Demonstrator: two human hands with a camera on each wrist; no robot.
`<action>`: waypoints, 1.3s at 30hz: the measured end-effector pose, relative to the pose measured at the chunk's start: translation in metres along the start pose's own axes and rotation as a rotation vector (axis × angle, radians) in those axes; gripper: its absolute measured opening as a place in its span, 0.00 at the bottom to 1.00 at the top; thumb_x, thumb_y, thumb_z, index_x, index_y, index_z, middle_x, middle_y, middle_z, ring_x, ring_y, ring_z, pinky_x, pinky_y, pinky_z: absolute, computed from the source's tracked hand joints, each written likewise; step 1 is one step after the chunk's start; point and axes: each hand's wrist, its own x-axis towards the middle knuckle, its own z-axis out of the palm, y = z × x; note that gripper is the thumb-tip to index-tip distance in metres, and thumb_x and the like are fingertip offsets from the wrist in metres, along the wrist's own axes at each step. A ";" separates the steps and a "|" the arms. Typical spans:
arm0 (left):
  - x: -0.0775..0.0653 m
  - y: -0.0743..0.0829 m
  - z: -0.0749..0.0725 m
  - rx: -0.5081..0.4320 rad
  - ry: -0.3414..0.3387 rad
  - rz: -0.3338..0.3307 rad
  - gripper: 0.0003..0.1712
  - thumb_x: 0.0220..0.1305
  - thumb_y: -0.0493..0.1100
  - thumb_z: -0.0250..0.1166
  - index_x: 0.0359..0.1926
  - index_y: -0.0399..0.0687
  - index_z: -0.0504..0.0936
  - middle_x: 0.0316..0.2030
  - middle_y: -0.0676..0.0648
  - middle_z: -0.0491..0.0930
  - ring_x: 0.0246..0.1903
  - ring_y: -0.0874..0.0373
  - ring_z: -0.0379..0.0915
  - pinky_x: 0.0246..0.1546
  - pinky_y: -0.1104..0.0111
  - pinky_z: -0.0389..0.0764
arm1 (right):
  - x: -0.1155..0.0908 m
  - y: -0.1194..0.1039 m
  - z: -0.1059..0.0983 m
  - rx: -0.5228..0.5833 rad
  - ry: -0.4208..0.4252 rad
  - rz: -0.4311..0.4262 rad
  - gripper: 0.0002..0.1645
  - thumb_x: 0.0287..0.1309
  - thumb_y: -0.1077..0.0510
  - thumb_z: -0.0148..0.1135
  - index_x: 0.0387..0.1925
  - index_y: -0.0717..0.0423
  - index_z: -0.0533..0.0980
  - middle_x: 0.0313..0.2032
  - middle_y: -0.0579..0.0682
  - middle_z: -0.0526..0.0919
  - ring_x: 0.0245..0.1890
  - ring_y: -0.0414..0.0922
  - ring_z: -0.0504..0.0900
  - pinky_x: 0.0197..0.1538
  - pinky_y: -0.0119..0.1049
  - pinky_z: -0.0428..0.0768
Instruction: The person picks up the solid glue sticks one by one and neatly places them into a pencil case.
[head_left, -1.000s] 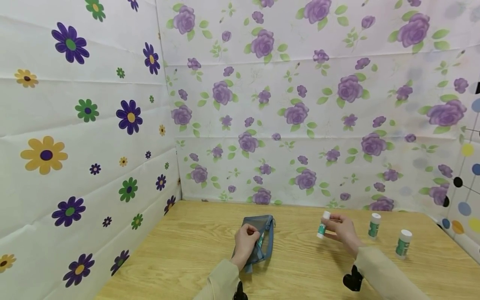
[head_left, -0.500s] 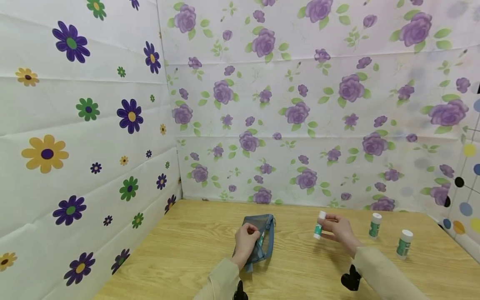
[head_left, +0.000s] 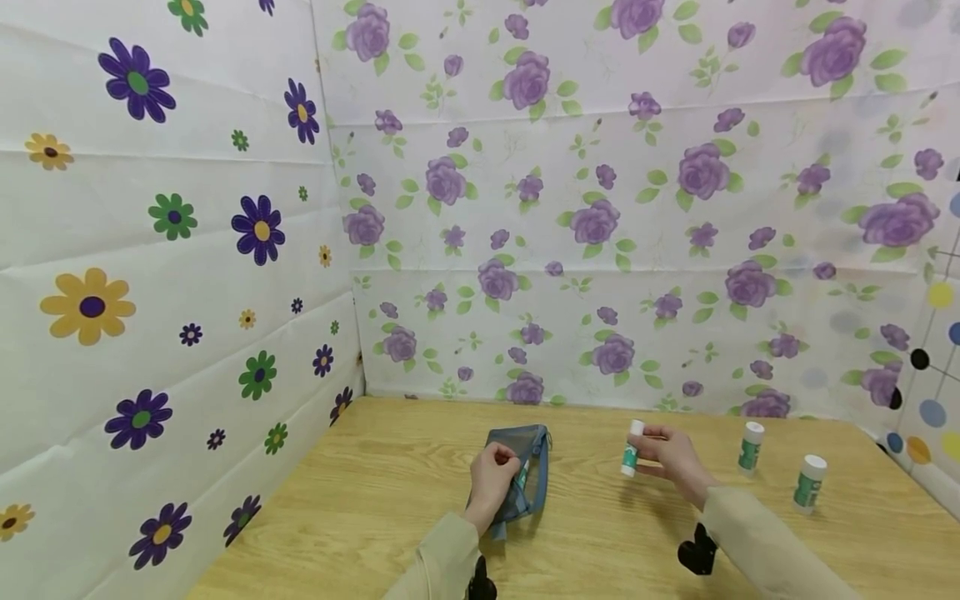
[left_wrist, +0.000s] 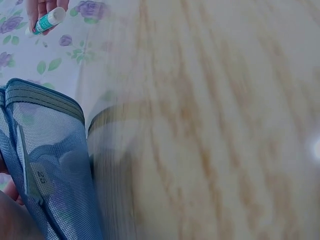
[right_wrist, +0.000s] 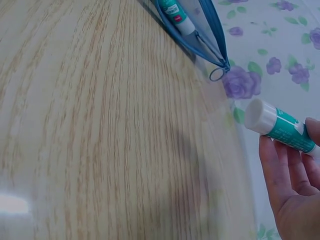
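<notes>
My left hand [head_left: 491, 485] pinches the edge of a blue mesh zip pouch [head_left: 517, 439], holding its mouth apart. Inside the pouch lies a green-and-white glue stick [right_wrist: 176, 15], seen through the opening in the right wrist view. My right hand [head_left: 675, 458] grips a second glue stick [head_left: 632, 450] between thumb and fingers, raised over the table to the right of the pouch. In the right wrist view this held glue stick [right_wrist: 282, 125] is tilted, its white cap toward the pouch. The mesh pouch [left_wrist: 55, 150] fills the lower left of the left wrist view.
Two larger glue sticks stand upright on the wooden table [head_left: 600, 542], one [head_left: 750, 448] just right of my right hand and the other [head_left: 809, 483] farther right and nearer. A flowered cloth wall [head_left: 555, 333] rises behind the table, another [head_left: 187, 292] along the left.
My right hand has moved slightly left with the glue stick, closer to the pouch. My left hand and the pouch stay in place.
</notes>
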 end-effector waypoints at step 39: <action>0.005 0.004 0.000 -0.002 -0.029 0.027 0.03 0.49 0.30 0.61 0.27 0.40 0.77 0.22 0.51 0.73 0.23 0.59 0.68 0.24 0.67 0.71 | 0.002 -0.008 0.034 0.047 -0.044 0.004 0.24 0.58 0.61 0.58 0.50 0.74 0.64 0.38 0.59 0.74 0.37 0.52 0.77 0.44 0.49 0.73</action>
